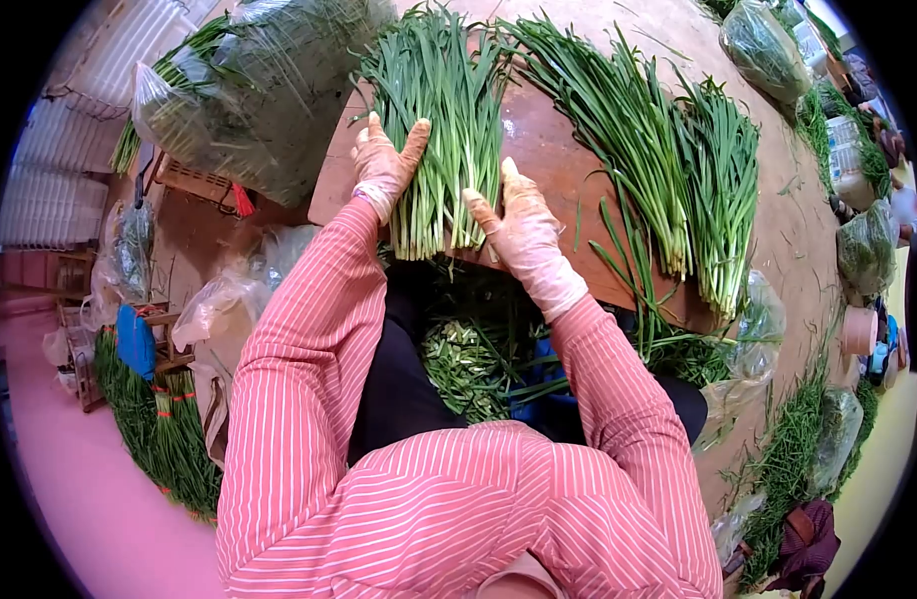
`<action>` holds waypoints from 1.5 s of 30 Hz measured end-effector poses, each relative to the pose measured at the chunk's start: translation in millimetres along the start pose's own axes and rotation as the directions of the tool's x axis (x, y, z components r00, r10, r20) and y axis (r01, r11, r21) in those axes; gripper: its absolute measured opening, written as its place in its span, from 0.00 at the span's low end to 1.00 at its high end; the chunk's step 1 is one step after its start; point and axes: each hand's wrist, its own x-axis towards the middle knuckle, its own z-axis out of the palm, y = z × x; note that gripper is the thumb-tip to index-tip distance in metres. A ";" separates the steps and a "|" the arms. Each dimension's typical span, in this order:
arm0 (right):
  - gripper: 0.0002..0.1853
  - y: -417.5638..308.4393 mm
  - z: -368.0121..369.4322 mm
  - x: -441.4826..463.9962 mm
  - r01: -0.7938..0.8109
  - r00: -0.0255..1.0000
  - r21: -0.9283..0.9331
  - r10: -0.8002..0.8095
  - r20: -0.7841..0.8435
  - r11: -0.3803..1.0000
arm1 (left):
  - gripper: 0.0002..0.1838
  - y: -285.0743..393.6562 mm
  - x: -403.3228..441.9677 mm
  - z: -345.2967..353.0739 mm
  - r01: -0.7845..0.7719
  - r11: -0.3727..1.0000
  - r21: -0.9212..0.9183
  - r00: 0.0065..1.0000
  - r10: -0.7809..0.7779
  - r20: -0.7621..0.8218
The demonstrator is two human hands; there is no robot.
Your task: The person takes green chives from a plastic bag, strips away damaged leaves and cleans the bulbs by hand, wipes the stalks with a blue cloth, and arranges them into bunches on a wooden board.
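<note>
Brown tabletop (553, 155) runs beneath three piles of greens, all with leaves pointing away from the wearer and pale ends toward the near edge. From my remote seat I see the pile (438, 130) on the left between both hands, its ends by that edge, probably so the ends sit within reach. On its left side, the left hand (383, 165) rests with thumb and fingers apart; along its right side, the right hand (523, 220) has its grip spread too, clamped on nothing. I judge they flank the stalks to keep them lined up. Two more piles, a middle one (628, 130) and a right one (723, 190), lie side by side, perhaps set there to leave working space. Cut scraps (468, 359) sit below the edge. Around the room, I see bagged greens (249, 100), banded bunches (159, 429) and tan floor (783, 260).
</note>
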 end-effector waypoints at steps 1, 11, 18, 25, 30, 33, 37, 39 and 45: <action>0.46 -2.6 3.8 2.8 0.024 1.000 -0.077 -0.025 -0.003 0.997 | 0.62 3.9 -0.8 2.1 -0.032 0.998 -0.051 0.999 0.033 0.016; 0.32 24.2 -33.8 9.2 0.104 0.995 0.058 -0.103 -0.016 0.993 | 0.68 69.5 -8.1 44.6 -0.108 0.952 -0.286 0.985 0.142 0.103; 0.13 65.0 -121.0 -107.5 -0.199 0.978 0.270 0.210 -0.013 0.942 | 0.64 42.0 11.3 38.3 -0.196 0.969 -0.148 0.980 0.189 -0.061; 0.18 31.2 -91.5 -200.2 0.231 0.841 -0.571 0.134 0.524 0.788 | 0.48 38.6 -14.8 12.1 -0.386 0.907 -0.171 0.906 0.337 -0.258; 0.17 78.0 -49.6 -240.5 0.220 0.890 -0.778 0.205 0.407 0.588 | 0.39 34.8 -41.1 2.6 -0.505 0.788 -0.354 0.862 0.439 -0.254; 0.14 77.4 -61.7 -234.8 0.186 0.870 -0.798 0.280 0.405 0.574 | 0.29 47.1 -74.8 -4.0 -0.236 0.617 -0.751 0.919 0.394 0.034; 0.09 20.1 -188.7 -216.7 0.059 0.978 -0.076 -0.073 -0.196 0.995 | 0.20 57.3 -128.7 -39.7 -0.281 0.558 -0.781 0.886 0.463 0.012; 0.07 15.4 -213.5 -214.2 -0.091 0.916 0.409 0.237 -0.323 0.908 | 0.18 49.5 -133.4 -39.2 -0.203 0.535 -0.820 0.884 0.460 0.081; 0.10 5.7 -239.8 -215.6 -0.107 0.876 0.736 0.414 -0.248 0.669 | 0.16 52.5 -184.5 -45.5 -0.028 0.507 -0.861 0.754 0.577 0.315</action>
